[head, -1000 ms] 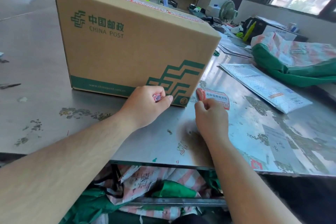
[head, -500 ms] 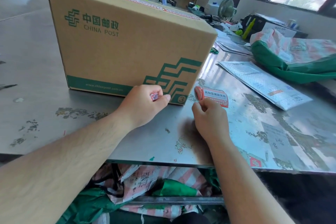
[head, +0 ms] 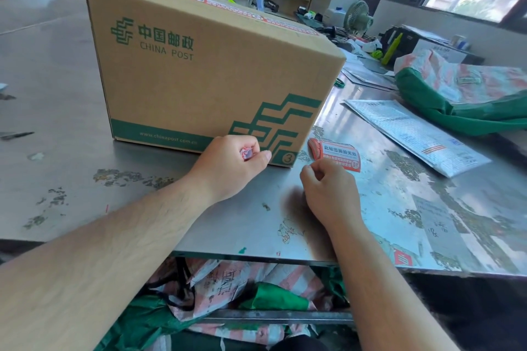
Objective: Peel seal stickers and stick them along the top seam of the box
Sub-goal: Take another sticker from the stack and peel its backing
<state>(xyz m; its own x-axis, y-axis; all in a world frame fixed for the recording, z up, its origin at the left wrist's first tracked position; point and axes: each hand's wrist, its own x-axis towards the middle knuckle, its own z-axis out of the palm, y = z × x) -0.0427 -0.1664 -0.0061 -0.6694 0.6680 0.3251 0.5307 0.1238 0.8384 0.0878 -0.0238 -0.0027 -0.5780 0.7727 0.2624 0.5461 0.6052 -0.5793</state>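
On table (head: pixel 85 208): one box (head: pixel 205 74); left hand (head: pixel 228 164) fingers clenching crumpled scrap (head: pixel 247 153); right hand (head: pixel 328 188) pinching sticker stack (head: pixel 339 154).

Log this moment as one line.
left hand: clutching crumpled scrap | right hand: pinching sticker on table | box: seam taped

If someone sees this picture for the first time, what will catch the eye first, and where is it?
The big China Post cardboard box stands in the middle of the metal table, with red seal stickers along its top seam. In front of it, the left hand is closed on crumpled red-and-white paper, and the right hand pinches the sticker sheet lying beside the box's corner.
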